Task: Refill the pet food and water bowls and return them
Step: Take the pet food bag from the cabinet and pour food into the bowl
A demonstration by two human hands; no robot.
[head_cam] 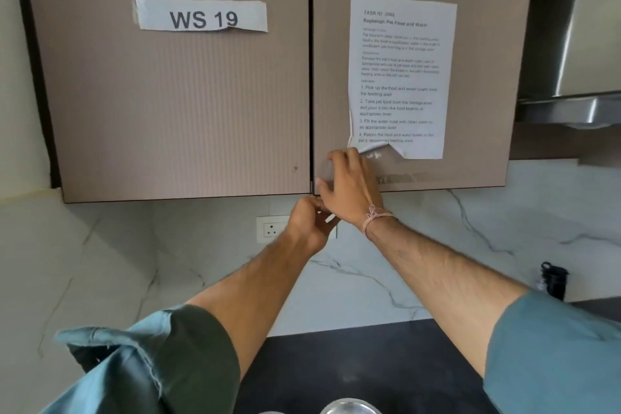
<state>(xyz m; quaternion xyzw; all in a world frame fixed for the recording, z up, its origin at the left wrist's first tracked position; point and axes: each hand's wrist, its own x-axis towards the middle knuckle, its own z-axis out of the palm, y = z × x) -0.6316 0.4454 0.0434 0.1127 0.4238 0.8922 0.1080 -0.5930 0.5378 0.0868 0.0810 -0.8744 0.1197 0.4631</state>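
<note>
Cabinet doors (181, 94) above the dark counter (319, 363) are both closed; the pet food, I judge, sits behind them, unseen. Open the right door (487, 77) from its lower inner corner, and swing it clear of your head. Your right hand (349, 188) is relaxed, fingers spread flat on that door. Your left hand (309, 222) curls under the seam, though whether it grips I cannot tell. Steel bowl (349, 408) waits below, at the view's bottom edge.

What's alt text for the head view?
Both hands reach to the seam between two closed wall-cabinet doors: the right hand spreads on the right door's lower corner, the left hand curls below the edge. A WS 19 label marks the left door, a task sheet the right.
</note>
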